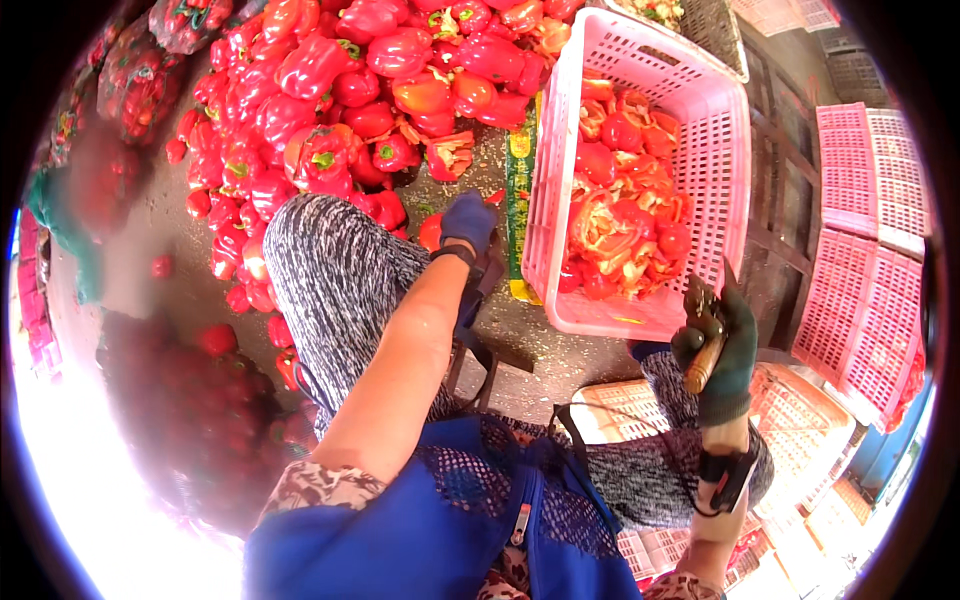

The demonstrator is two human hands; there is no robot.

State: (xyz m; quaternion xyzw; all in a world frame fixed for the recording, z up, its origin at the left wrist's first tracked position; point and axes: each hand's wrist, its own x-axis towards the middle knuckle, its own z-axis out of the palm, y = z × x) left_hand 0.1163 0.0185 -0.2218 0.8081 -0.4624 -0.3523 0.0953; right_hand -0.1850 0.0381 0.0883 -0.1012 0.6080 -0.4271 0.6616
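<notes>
My left hand, in a blue glove, reaches low over the floor at the edge of a heap of red bell peppers. Its fingers look curled, and their undersides are hidden. A red pepper shows beside the wrist, and a small red bit at the fingertips. My right hand, in a dark green glove, is closed round a knife's wooden handle, over the near right corner of a pink crate. Its dark blade points away from me. Cut and broken red peppers lie inside the crate.
A green and yellow flattened sack lies along the crate's left side. Stacked pink crates stand at right, with pale crates near my right knee. Net bags of peppers sit far left; a dark, blurred one lies nearer.
</notes>
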